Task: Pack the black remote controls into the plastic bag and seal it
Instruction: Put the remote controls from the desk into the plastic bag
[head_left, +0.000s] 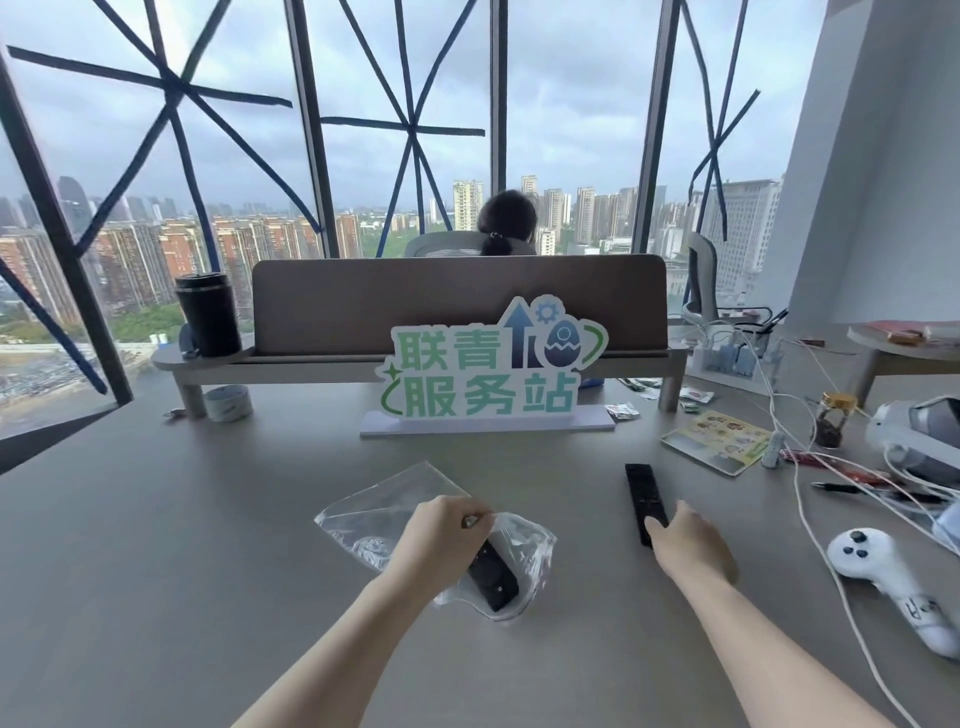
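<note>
A clear plastic bag (374, 512) lies on the grey desk in front of me. One black remote control (493, 574) sits partly inside the bag's near end. My left hand (444, 532) pinches the bag's edge just above that remote. A second black remote control (643, 496) lies on the desk to the right, pointing away from me. My right hand (688, 543) rests on its near end, fingers curled around it; the remote still lies flat on the desk.
A white game controller (878, 569) and tangled white cables (810, 499) lie at the right. A standing sign (488, 374) and desk divider (457, 306) are behind the bag, with a black tumbler (208, 312) at back left. A person sits beyond the divider.
</note>
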